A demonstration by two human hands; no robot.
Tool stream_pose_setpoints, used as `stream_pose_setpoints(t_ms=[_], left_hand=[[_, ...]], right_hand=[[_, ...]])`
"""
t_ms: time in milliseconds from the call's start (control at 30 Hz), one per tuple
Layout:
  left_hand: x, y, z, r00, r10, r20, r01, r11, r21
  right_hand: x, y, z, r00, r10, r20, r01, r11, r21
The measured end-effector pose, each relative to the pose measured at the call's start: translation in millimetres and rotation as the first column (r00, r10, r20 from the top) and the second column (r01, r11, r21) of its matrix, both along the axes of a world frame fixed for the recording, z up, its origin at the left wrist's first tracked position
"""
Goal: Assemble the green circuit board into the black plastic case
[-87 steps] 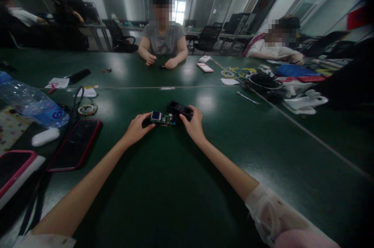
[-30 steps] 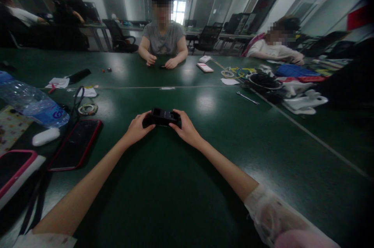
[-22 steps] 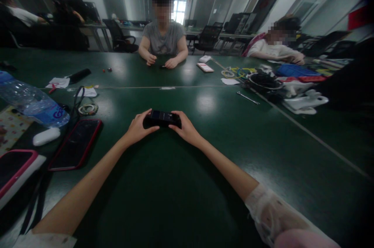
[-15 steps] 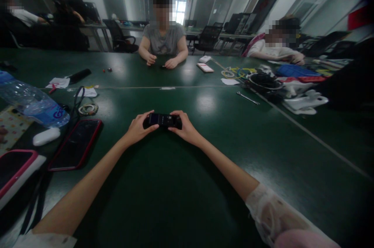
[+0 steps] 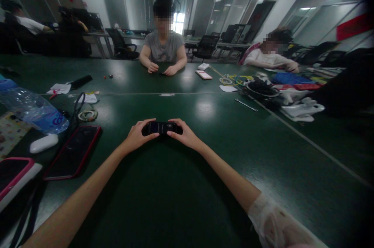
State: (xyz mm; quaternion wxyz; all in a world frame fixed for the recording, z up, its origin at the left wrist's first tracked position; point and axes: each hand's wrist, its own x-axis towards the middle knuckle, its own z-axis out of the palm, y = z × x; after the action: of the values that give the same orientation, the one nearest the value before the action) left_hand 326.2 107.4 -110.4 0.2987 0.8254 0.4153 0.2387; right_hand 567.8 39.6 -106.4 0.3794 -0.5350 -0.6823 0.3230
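A small black handheld device [image 5: 162, 128] with a dark screen and a few lit marks lies lengthwise between my hands, low over the dark green table [image 5: 175, 201] or resting on it; I cannot tell which. My left hand [image 5: 139, 135] grips its left end, thumb along the near edge and fingers around the far side. Its right end is in my right hand [image 5: 186, 135], with the thumb at the near edge by the marks. Both ends of the device are partly hidden by fingers.
To the left are a water bottle [image 5: 37, 111], a white earbud case [image 5: 43, 144], a red-cased phone [image 5: 74, 152] and a bracelet [image 5: 87, 114]. A wrench [image 5: 246, 105] lies right, near piled cables and white gloves [image 5: 302, 108]. A person [image 5: 163, 47] sits opposite, another [image 5: 270, 51] at right.
The camera view has tilted up slightly, so the table and objects sit lower in the picture. My right thumb has shifted a little left along the device. Both hands keep their grip.
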Motion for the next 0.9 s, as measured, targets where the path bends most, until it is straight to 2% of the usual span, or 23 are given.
stream_pose_setpoints(t_ms=[467,900], left_hand=[[-1.1,-2.7,3.9,0.999,-0.017,0.047,0.02,0.998,-0.061],[-1.3,-2.5,2.3,0.999,-0.005,0.038,0.007,0.999,-0.047]], right_hand=[[1.5,0.1,2.5,1.0,-0.01,-0.022,0.008,0.999,-0.052],[1.1,1.5,0.9,0.998,0.008,-0.069,-0.011,0.999,-0.043]])
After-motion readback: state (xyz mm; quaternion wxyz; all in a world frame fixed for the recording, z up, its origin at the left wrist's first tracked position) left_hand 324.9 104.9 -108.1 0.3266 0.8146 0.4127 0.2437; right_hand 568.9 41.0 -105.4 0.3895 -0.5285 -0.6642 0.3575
